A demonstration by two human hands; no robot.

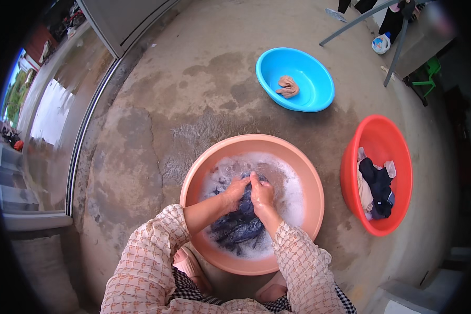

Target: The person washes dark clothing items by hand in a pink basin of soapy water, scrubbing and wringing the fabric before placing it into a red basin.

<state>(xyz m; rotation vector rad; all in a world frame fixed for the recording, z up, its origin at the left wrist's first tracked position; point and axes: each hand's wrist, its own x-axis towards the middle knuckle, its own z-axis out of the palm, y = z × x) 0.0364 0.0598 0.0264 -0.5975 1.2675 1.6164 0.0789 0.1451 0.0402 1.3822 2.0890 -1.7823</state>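
Observation:
A wide peach-coloured plastic basin (252,269) stands on the floor before me, holding water and white suds (294,184). In it lies a soaked dark blue garment (239,231), partly under the foam. My left hand (236,192) and my right hand (262,192) meet above the middle of the basin, both gripping a bunched part of this cloth. The thumbs are raised close together. The fingers are partly hidden behind the hands and the fabric.
Beyond the basin stands a blue basin (314,84) with a wrung tan cloth (288,87) inside. To the right, a red basin (402,165) holds dark and pale clothes (376,188). Metal stand legs (357,21) and a detergent bottle (381,43) are farther back. A sliding-door track (87,125) runs along the left.

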